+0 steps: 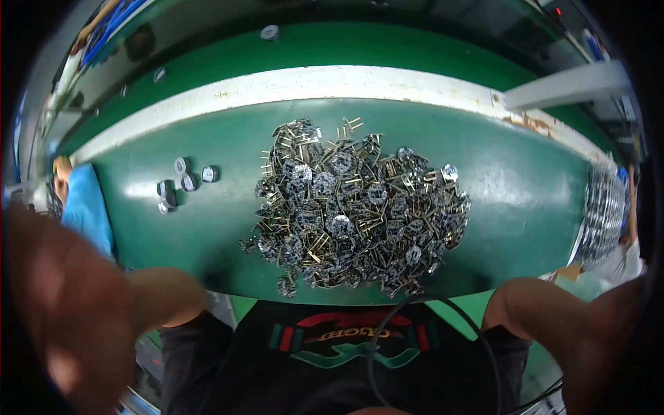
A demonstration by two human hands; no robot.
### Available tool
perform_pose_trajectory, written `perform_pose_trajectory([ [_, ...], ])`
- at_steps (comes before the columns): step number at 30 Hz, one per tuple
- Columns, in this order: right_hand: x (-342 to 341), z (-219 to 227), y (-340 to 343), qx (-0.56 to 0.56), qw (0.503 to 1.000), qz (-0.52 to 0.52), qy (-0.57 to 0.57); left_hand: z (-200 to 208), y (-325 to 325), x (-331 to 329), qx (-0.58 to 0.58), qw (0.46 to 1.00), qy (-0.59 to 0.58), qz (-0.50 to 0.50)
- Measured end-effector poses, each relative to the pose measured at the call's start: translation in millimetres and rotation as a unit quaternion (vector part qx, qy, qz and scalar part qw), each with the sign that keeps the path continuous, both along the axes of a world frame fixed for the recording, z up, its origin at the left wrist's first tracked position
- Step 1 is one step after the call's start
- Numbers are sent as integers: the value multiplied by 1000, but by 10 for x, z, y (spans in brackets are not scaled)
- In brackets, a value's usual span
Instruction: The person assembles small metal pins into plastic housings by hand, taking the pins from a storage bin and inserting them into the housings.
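Note:
Both my arms are raised close to the lens, bent at the elbows. My left forearm looms large and blurred at the left edge, my right one at the right edge. Neither of my hands shows, so what they touch is hidden. In front of me on the green table [512, 200] lies a wide heap of small round circuit boards [342, 221] with brass-coloured pins pointing in many directions. Left of the heap sit several grey round parts [189, 182], some on their sides.
A white rail [325, 81] borders the table's far side. Beyond it runs a green belt [387, 47] with a few round parts. At left is another person's blue sleeve [88, 204]. Clear plastic trays [600, 218] stack at the right. A dark cable [477, 328] loops before my shirt.

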State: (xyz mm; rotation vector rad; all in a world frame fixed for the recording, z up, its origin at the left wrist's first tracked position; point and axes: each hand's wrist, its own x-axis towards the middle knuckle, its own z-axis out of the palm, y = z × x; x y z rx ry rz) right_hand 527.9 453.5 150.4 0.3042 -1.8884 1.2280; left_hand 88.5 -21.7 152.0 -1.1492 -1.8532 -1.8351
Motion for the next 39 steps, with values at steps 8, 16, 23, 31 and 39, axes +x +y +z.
perform_pose_trajectory([
  [8,-1147,-215,-971,111,993,-26,7,-231,-1769,473,5,994,105,26],
  [16,-1336,-548,-1018,82,994,-51,-41,100,-410,508,-128,978,161,40],
  [23,-3093,-547,-1927,142,980,-76,-113,75,-632,468,-160,970,175,55],
  [31,-3553,-1332,-1684,425,862,86,-262,-518,1117,-110,-224,973,45,45],
  [39,-3553,-1408,-1760,300,923,46,-238,-1598,1635,-1374,-458,880,116,45],
])
